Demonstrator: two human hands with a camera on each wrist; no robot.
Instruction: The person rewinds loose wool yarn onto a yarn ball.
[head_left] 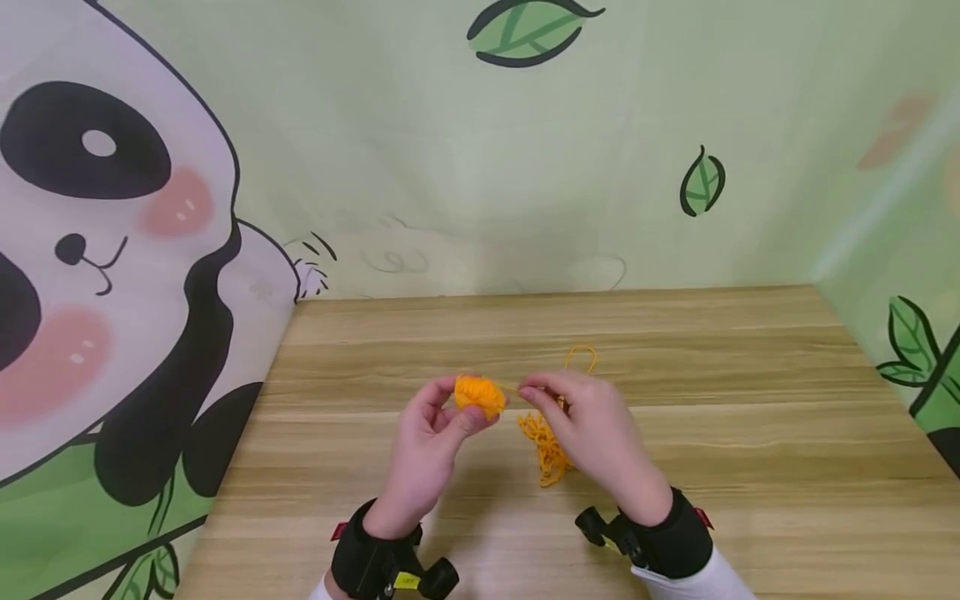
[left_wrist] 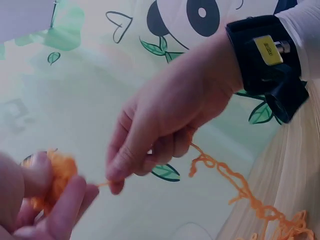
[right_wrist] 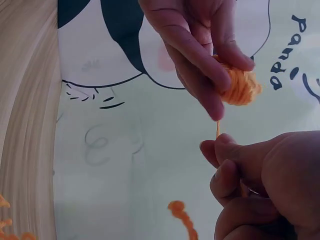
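Observation:
A small ball of orange yarn [head_left: 480,395] is pinched between the thumb and fingers of my left hand [head_left: 429,450], raised over the table. From it a short taut strand [right_wrist: 218,129] runs to my right hand [head_left: 600,425], whose thumb and forefinger pinch it close beside the ball. Below my right hand hangs a loose, tangled length of yarn [left_wrist: 240,187], reaching down to the table in the left wrist view. In the head view this loose heap lies partly hidden behind the right hand, with a thin loop beyond it.
The wood-grain table [head_left: 337,350] spreads under both hands. Behind it stands a pale green wall [head_left: 375,125] printed with a panda and leaves. Each wrist wears a black strap [head_left: 678,537] with a small camera on it.

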